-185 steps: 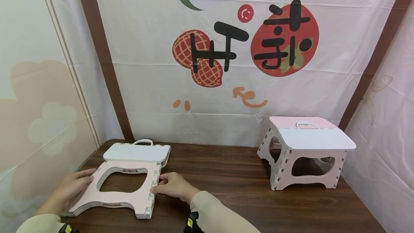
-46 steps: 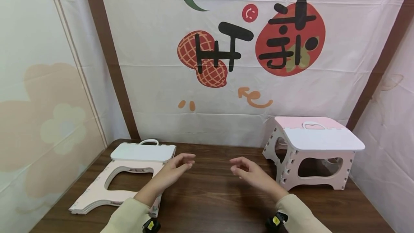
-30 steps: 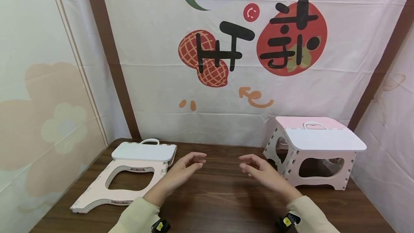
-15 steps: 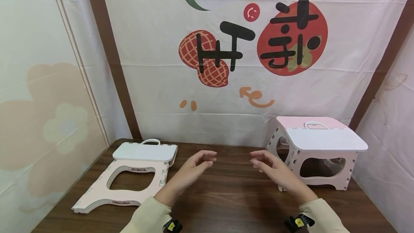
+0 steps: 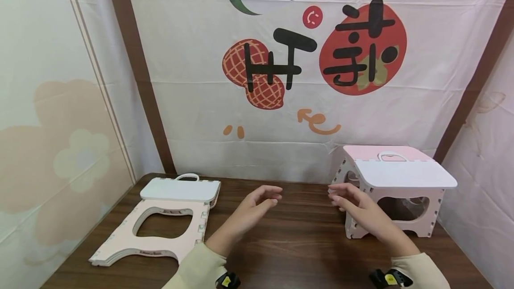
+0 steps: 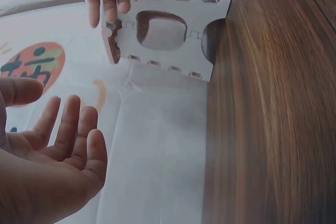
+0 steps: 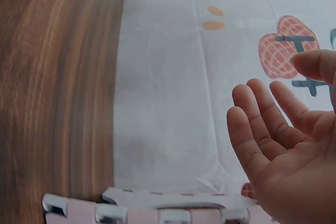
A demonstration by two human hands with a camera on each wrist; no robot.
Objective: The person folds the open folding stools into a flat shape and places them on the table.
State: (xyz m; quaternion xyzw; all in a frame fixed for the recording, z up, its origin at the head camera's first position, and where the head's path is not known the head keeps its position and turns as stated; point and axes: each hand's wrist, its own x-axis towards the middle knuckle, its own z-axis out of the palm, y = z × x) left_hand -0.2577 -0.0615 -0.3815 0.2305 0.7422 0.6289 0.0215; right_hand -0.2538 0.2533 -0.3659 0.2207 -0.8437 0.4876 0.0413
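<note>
Both hands hover over the middle of the table, fingers loosely bent and holding nothing. My left hand (image 5: 253, 208) is just right of a folded step stool (image 5: 160, 235), pink with a white panel and a white carry handle, lying flat at the table's left. My right hand (image 5: 363, 211) overlaps the left legs of an unfolded step stool (image 5: 405, 173) in the head view; that stool stands upright at the right, with a pink and white top and its own handle. In the left wrist view the left palm (image 6: 58, 156) faces up, fingers apart. The right palm (image 7: 294, 150) looks similar.
The dark wood table (image 5: 281, 253) runs back to a white printed cloth (image 5: 281, 155) hanging behind it. Cloth walls also stand at the left and right sides. Black straps with yellow tags sit at both wrists.
Earlier both hands held the folded stool's sides; they have since let go. Over the last second and a half both hands have drifted rightward over the table. Both stools stay in place.
</note>
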